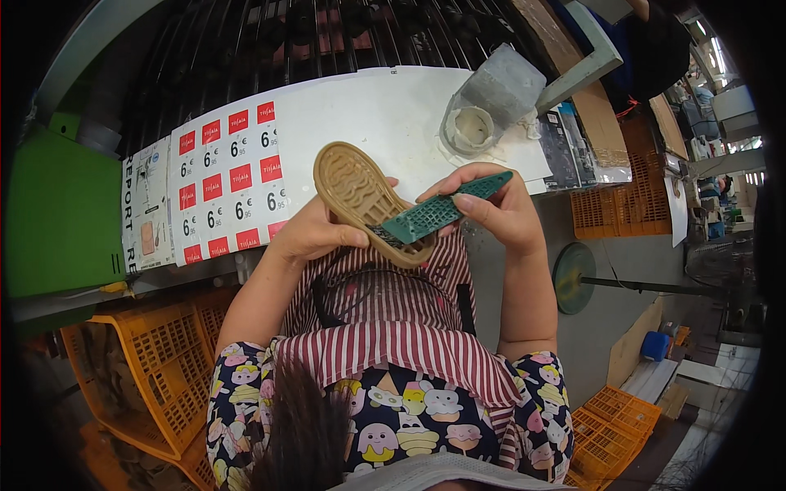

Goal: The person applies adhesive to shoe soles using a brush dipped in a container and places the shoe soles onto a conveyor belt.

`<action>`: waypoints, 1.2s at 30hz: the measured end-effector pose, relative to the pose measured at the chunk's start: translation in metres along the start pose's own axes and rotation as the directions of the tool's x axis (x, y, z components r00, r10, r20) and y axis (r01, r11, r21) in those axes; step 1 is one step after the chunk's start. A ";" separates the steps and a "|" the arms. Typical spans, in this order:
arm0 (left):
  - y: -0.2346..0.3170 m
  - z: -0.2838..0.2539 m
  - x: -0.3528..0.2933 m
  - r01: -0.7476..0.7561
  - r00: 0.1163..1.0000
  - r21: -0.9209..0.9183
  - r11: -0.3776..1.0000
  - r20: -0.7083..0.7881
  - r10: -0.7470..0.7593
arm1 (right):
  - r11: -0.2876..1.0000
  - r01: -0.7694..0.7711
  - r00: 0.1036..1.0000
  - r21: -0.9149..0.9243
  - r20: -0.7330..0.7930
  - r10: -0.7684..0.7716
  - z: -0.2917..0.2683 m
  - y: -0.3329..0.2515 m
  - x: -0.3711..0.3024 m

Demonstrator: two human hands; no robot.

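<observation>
Over the front edge of the work table, my left hand (pixel 315 233) is closed around the side of a tan shoe sole (pixel 354 184) with a wavy, ribbed pattern. My right hand (pixel 506 209) pinches a green latticed wedge (pixel 438 211) between thumb and fingers. The wedge is tilted, and its lower left end touches the sole's heel end, where a dark patch shows. Part of the sole lies hidden behind the wedge and my left fingers.
A grey metal container (pixel 508 78) with a whitish crusted round opening lies on the white sheet (pixel 352 106). Printed red-and-white card (pixel 233 176) covers the table's left. Black rollers (pixel 327 37) run behind. Orange crates (pixel 168 376) stand below left, with another orange crate (pixel 614 430) lower right.
</observation>
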State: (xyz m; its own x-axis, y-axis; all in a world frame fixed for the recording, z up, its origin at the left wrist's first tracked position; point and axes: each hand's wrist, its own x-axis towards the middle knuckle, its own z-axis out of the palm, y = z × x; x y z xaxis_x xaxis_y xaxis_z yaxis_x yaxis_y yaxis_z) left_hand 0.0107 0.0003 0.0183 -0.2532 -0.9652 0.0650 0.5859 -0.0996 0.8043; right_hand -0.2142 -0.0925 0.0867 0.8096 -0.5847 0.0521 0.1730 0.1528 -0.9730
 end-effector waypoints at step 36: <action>-0.021 -0.012 -0.004 0.150 0.987 -0.463 0.873 0.127 -0.103 | 0.875 0.045 0.972 -0.482 -0.182 -0.151 -0.030 -0.007 0.020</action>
State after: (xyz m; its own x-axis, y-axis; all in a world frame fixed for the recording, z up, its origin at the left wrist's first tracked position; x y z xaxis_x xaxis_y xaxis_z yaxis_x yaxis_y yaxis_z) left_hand 0.0085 0.0031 -0.0059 -0.4076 -0.9114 0.0564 0.8302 -0.3441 0.4386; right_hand -0.2159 -0.1288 0.0883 0.6583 -0.7364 0.1563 -0.0822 -0.2767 -0.9574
